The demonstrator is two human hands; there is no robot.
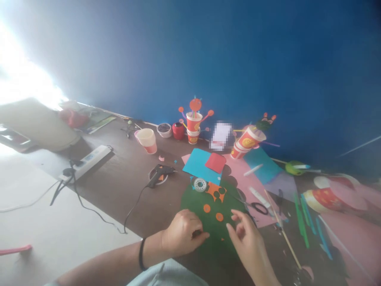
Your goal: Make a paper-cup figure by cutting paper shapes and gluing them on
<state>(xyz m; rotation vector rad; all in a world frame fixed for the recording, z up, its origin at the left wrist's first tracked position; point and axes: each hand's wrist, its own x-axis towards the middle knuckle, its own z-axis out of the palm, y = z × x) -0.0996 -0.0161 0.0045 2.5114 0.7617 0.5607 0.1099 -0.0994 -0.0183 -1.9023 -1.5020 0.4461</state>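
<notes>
My left hand (185, 234) is curled over the near left part of a dark green paper sheet (190, 202). Whatever its bent fingers hold, if anything, is hidden. To the right, my right hand (247, 238) hovers over the same sheet with thumb and fingers apart and nothing between them. Two small orange paper discs, a left disc (206, 208) and a right disc (219, 217), lie between my hands. Just beyond them is an orange paper scrap (216, 191) with round holes cut out, beside a roll of tape (200, 184). Black-handled scissors (258, 208) lie right of the discs.
A glue gun (160, 174) lies at left, its cord trailing near a power strip (89, 161). Behind are a paper cup (147, 140), decorated stacked cups (194, 123) and tilted cups (248, 140). Blue paper (196, 165), pink paper (256, 186) and green sticks (302, 222) cover the right.
</notes>
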